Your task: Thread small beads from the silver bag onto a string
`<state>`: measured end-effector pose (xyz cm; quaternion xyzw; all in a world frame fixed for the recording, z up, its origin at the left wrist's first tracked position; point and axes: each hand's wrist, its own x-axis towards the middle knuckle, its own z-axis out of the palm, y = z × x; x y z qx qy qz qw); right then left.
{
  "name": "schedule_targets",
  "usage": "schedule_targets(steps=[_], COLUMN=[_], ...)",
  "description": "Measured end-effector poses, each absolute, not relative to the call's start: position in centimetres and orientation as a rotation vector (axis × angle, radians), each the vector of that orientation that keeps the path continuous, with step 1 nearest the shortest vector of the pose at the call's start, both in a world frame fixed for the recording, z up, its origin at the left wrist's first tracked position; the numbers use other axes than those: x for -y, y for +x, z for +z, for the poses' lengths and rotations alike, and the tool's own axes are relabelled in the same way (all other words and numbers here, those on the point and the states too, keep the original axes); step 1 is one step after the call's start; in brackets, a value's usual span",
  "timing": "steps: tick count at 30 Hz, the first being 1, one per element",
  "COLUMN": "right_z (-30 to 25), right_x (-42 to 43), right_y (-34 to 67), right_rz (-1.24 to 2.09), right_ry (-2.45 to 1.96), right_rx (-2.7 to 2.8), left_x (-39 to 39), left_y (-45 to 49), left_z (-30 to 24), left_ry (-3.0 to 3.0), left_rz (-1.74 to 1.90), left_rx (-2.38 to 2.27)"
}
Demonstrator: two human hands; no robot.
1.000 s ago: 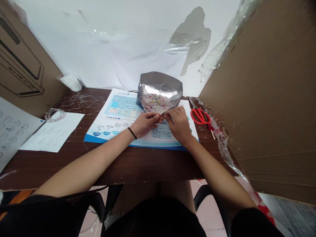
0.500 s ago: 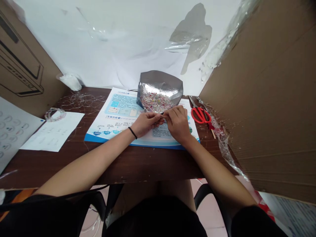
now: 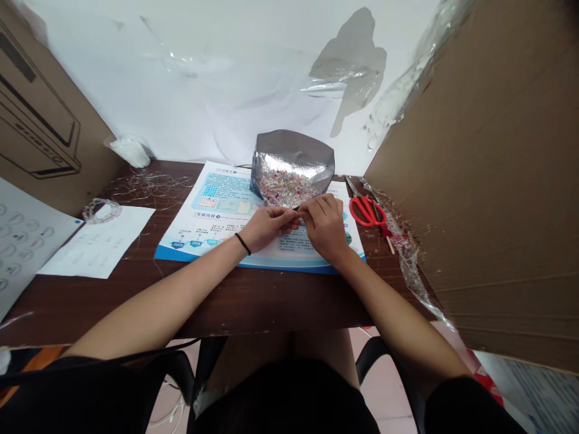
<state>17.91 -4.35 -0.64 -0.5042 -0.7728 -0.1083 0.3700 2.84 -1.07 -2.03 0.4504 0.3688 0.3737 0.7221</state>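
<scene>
My left hand (image 3: pixel 270 227) and my right hand (image 3: pixel 324 226) meet fingertip to fingertip over a printed blue-and-white sheet (image 3: pixel 257 260). Thumb and fingers of both hands are pinched together; whatever lies between them is too small to make out. Just beyond the fingertips stands an opened silver foil bag (image 3: pixel 296 147), its mouth facing me. Many small mixed beads (image 3: pixel 287 187), mostly pink and clear, lie inside it. A black band circles my left wrist.
Red-handled scissors (image 3: pixel 367 211) lie right of the sheet. Tangled clear thread (image 3: pixel 151 185) and a beaded bracelet (image 3: pixel 102 211) on white paper (image 3: pixel 97 253) are at left. Cardboard walls (image 3: pixel 493 181) flank the brown table (image 3: pixel 271 301); crumpled plastic (image 3: pixel 409 265) runs along the right.
</scene>
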Motion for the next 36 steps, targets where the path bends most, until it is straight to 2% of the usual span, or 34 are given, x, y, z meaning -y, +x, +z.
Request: schedule_targets(steps=[23, 30, 36], right_z=[-0.54, -0.89, -0.86], right_x=[4.33, 4.14, 4.15], right_y=[17.92, 18.03, 17.94], right_rz=[-0.240, -0.126, 0.123], right_ry=[-1.273, -1.229, -1.185], right_rx=[2.008, 1.989, 1.910], left_x=[1.09, 1.15, 1.21], left_y=[2.86, 2.93, 2.95], left_z=[-1.93, -2.16, -2.47], left_ry=[0.985, 1.070, 1.363], left_rz=[0.819, 0.841, 0.956], left_rx=[-0.818, -0.826, -0.901])
